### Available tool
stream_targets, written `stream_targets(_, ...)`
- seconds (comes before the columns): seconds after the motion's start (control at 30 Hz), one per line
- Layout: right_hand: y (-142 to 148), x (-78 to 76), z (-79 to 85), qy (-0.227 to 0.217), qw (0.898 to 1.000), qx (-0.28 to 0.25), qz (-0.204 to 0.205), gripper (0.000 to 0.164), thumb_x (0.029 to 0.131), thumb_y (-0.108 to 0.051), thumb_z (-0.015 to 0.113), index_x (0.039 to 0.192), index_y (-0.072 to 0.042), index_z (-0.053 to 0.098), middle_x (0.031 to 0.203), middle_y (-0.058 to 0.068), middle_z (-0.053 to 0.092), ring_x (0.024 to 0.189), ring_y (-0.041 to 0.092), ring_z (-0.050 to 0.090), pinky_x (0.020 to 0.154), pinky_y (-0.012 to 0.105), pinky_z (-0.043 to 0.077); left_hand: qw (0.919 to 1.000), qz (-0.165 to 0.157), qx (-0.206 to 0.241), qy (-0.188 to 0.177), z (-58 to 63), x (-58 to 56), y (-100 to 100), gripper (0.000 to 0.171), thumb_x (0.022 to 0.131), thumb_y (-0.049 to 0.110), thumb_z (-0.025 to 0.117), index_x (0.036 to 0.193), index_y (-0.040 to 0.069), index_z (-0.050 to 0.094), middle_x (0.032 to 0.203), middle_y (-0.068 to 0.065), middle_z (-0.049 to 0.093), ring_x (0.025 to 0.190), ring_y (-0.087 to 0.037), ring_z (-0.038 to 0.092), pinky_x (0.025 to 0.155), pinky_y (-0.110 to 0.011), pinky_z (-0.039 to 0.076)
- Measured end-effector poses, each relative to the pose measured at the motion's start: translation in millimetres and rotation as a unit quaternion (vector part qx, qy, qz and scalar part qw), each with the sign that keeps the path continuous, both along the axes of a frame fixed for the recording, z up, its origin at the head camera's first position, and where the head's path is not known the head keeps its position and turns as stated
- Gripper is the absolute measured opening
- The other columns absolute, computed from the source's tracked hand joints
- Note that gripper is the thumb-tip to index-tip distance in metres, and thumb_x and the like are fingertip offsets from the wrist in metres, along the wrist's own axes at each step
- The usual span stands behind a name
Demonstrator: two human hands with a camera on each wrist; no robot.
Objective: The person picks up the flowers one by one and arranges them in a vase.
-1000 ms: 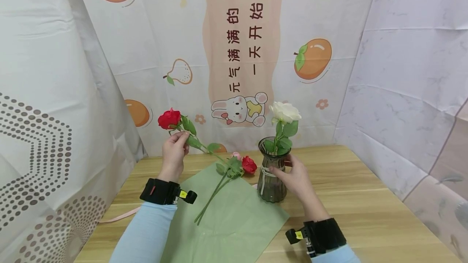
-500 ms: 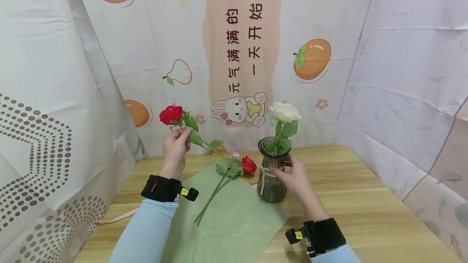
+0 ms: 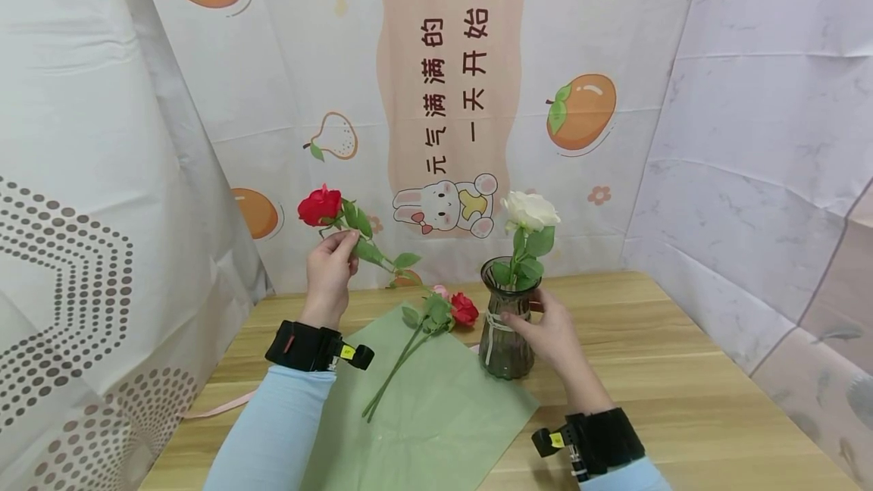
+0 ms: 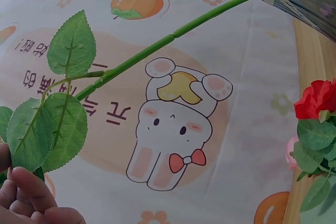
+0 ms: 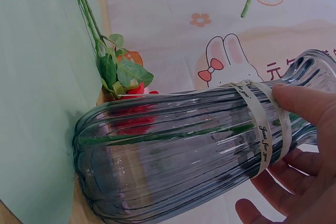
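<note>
My left hand (image 3: 329, 271) pinches the stem of a red rose (image 3: 320, 205) just below its bloom, up above the table. The rose leans left, and its green stem (image 4: 173, 36) slants down to the right, its cut end overlapping the vase in the left wrist view. A grey ribbed glass vase (image 3: 505, 354) stands on the table, tied at the neck with a printed ribbon (image 5: 262, 135). Around that neck my right hand (image 3: 551, 330) curls, thumb on the near side. Inside the vase stands a white rose (image 3: 530, 211), its stem visible through the glass.
Another red rose (image 3: 464, 309) and a pink flower (image 3: 441, 291) lie with crossed stems on green wrapping paper (image 3: 436, 415). A pink ribbon (image 3: 221, 404) trails at the table's left. Printed cloth (image 3: 273, 59) hangs behind the wooden table (image 3: 682, 392).
My left hand has risen a little and shifted slightly right, lifting the red rose and its stem with it. My right hand and the vase have stayed in place.
</note>
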State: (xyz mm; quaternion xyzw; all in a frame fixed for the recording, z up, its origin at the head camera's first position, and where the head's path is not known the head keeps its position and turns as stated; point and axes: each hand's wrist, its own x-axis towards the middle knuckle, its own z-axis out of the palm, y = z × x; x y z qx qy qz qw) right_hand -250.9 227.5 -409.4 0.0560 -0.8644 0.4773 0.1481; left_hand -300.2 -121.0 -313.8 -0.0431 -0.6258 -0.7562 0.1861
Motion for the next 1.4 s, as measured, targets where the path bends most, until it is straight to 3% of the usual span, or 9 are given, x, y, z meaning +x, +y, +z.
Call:
stream_targets(0.8,-1,0.4,-1.2,0.002,1.0,-0.002,0.001,0.066,0.09,-0.034,0.079,0.14,-0.001,0.052,0.136,0.022,0.057,0.126,0.042,0.053,0.1,0.06,0.044,0.9994,-0.011,0.023,0.025,22.8,-1.2,11,0.026,0.101,0.026,0.067,0.109,0.001,0.067,0.088,-0.002,0.059,0.065,-0.011,0.046,0.063,-0.022,0.041)
stream_targets(1.4,-1,0.3,0.3,0.008,1.0,0.001,0.001,0.065,0.091,-0.035,0.078,0.14,0.0,0.052,0.136,0.023,0.056,0.126,0.043,0.053,0.1,0.06,0.045,0.9976,-0.011,0.049,0.048,46.9,-3.9,34,0.023,0.1,0.024,0.068,0.107,0.002,0.068,0.087,-0.002,0.058,0.061,-0.011,0.046,0.061,-0.022,0.041)
